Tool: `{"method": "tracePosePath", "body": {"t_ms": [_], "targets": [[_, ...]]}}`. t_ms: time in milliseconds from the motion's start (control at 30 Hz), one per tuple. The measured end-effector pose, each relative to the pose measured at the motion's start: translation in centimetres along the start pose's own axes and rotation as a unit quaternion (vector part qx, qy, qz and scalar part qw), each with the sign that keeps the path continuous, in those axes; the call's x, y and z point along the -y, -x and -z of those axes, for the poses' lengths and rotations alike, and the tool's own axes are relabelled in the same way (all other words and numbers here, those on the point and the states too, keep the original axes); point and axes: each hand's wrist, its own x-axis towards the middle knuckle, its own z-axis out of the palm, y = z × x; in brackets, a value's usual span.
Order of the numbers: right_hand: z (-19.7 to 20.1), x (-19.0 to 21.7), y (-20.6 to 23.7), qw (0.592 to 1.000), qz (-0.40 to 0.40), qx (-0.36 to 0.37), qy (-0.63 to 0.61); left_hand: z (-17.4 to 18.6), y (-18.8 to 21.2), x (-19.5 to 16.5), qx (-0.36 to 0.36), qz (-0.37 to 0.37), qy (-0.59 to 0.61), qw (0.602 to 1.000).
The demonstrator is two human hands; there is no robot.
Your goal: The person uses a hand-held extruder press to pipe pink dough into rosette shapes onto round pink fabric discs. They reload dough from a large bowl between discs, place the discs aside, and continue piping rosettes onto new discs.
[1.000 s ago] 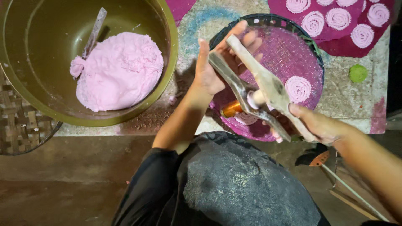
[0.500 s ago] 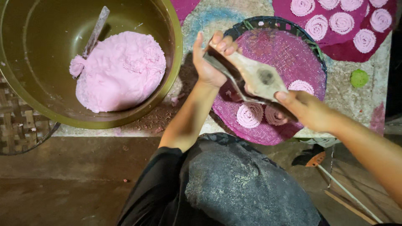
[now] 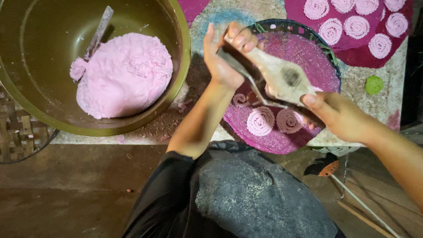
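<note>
Worn stone slab (image 3: 246, 13) over a dark floor, with two hands working a dough press above a round tray.

Biggest is the brass-coloured bowl (image 3: 178, 75) at the left, holding a mound of pink dough (image 3: 125, 75) with a flat spatula (image 3: 98, 34) leaning into it. Beside it on the right lies the round woven tray (image 3: 321, 66), magenta inside and dark at the rim, with two pink dough spirals (image 3: 261, 121) on its near part. Farther back, a magenta mat (image 3: 352, 53) carries more spirals. Above the tray, the left hand (image 3: 222, 61) wraps its fingers round the far end of the hinged wooden press (image 3: 282, 77), while the right hand (image 3: 341, 117) clasps the near handle. A small green lump (image 3: 374, 84) lies on the slab at the right.
</note>
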Motion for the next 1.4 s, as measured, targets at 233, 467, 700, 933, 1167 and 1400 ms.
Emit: {"method": "tracePosePath", "body": {"t_ms": [233, 467, 700, 933, 1167, 1400], "targets": [[-1.9, 0.2, -1.2, 0.994, 0.078, 0.012, -0.079, -0.3, -0.6, -2.4, 0.008, -0.001, -0.044, 0.999], [0.1, -0.9, 0.5, 0.999, -0.015, -0.018, 0.022, 0.0, -0.1, 1.1, -0.052, -0.022, -0.019, 0.998], [-1.8, 0.0, -1.5, 0.996, 0.067, -0.047, -0.017, -0.4, -1.5, -2.2, -0.020, -0.006, -0.060, 0.998], [-1.7, -0.9, 0.9, 0.997, 0.005, 0.019, -0.076, -0.1, 1.3, 0.7, -0.091, -0.024, -0.033, 0.995], [-0.3, -0.8, -1.2, 0.994, 0.043, -0.098, 0.020, 1.2, -2.8, 1.1, -0.053, -0.034, -0.052, 0.997], [-4.4, 0.7, -2.1, 0.993, 0.086, -0.039, -0.067, 0.7, -0.2, -3.8, -0.078, -0.034, -0.102, 0.991]]}}
